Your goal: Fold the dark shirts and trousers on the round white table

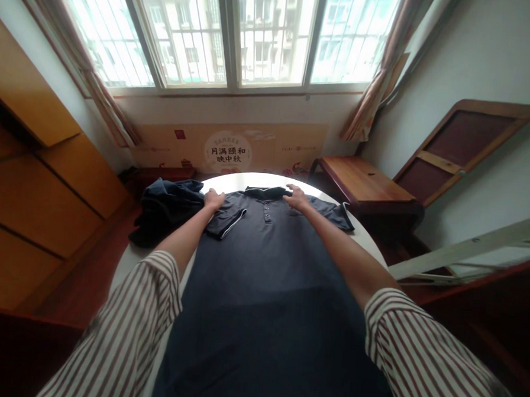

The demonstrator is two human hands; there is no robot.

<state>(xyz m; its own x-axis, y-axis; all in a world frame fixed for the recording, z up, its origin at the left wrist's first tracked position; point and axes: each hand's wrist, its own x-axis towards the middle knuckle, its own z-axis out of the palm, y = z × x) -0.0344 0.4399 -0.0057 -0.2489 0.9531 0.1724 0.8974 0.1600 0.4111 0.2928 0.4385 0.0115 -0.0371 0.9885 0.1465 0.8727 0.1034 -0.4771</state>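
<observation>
A dark navy polo shirt (265, 269) lies spread front side up on a round white table (248, 178). Its collar (267, 193) points away from me, and a short row of buttons runs below it. My left hand (214, 200) is closed on the shirt's left shoulder, just above the sleeve (228, 222) with its white-edged cuff. Over the other shoulder, beside the collar, my right hand (296, 198) rests with thumb and fingers apart. The right sleeve (335, 214) lies flat, its cuff tip slightly raised.
A heap of dark clothes (167, 208) sits at the table's left edge. Beyond the table are a wooden stool-like table (368, 179) and a printed cardboard panel (289, 146) under the window. Wooden cabinets (38, 192) stand left; a pale metal rail (467, 244) slants at right.
</observation>
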